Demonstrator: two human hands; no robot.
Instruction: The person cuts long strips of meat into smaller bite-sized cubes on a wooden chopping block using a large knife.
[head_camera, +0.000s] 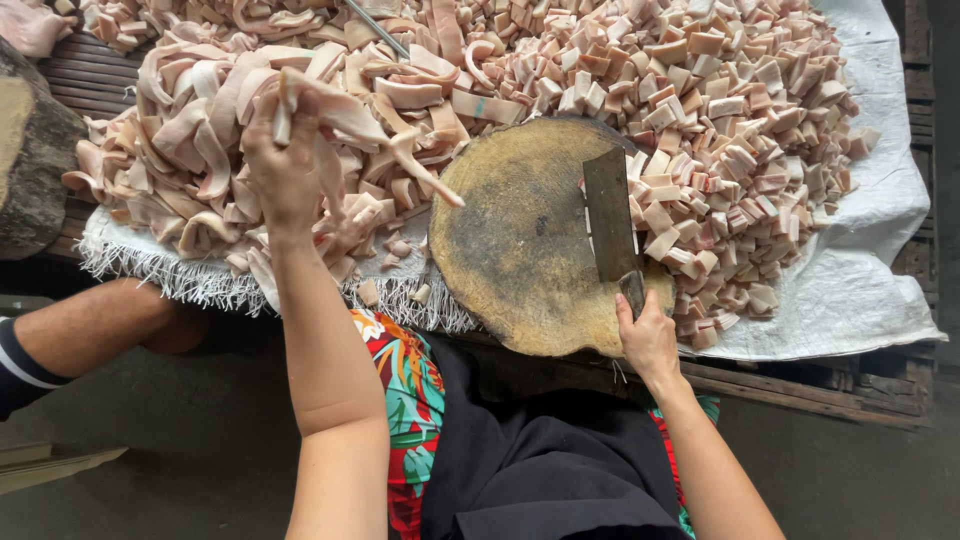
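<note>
Our left hand (285, 165) is closed around a few long pale strips (345, 125), lifted just above the heap of strips (180, 150) at the left of the worktop. One strip hangs from the fist and its tip reaches over the left edge of the round chopping block (525, 240). Our right hand (648, 335) is wrapped tight around the handle of a cleaver (610, 215), whose flat blade lies on the right part of the block, pointing away from us. The block's top is bare apart from the blade. To the right of and beyond the block lies a large pile of small cut cubes (720, 110), touching the block's far and right edges. Both heaps rest on a white woven sheet (870, 270) with a frayed fringe at the near edge. At the far left we see another person's arm (90, 325) in a dark sleeve, beside a second dark block (30, 160).
</note>
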